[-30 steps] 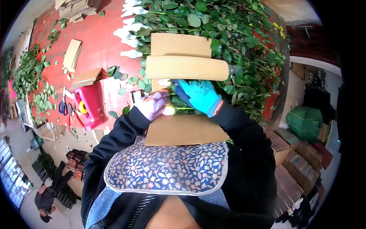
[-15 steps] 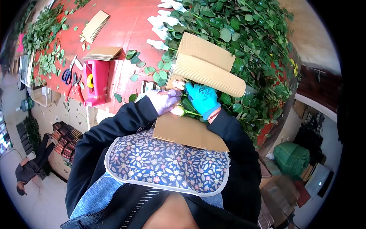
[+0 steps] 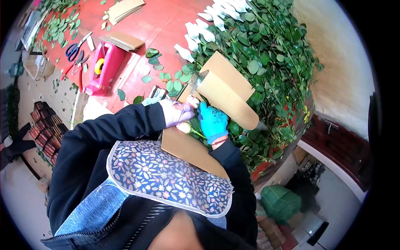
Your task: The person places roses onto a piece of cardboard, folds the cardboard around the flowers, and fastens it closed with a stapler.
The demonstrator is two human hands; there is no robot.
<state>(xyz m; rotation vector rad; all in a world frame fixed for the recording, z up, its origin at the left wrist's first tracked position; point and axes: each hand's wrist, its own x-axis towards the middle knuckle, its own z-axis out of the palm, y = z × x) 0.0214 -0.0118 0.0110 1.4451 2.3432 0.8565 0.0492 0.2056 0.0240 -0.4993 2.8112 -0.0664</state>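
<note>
My left hand (image 3: 177, 113), in a lavender glove, has its fingers closed at a pale pink rose (image 3: 192, 101). Close on the right, my right hand (image 3: 213, 121) in a blue glove curls over the stems and leaves beside that bloom; its grip is partly hidden. A second pink-white rose (image 3: 183, 127) lies just below both hands, its stem running toward my right wrist. Under them a brown cardboard sheet (image 3: 189, 152) rests against the floral apron (image 3: 166, 175). Beyond my right hand lies folded corrugated cardboard (image 3: 228, 100).
Leafy stems (image 3: 271, 62) with white-sleeved heads (image 3: 204, 31) cover the table's right side. On the red table (image 3: 156, 27) to the left are a pink tape dispenser (image 3: 104, 71), scissors (image 3: 75, 50), red-handled pliers (image 3: 79, 68) and cardboard pieces (image 3: 123, 41). A person's legs (image 3: 16, 146) show far left.
The camera view has turned and shifted, so the table contents appear rotated. Both hands stay close together at the roses, with only slight movement.
</note>
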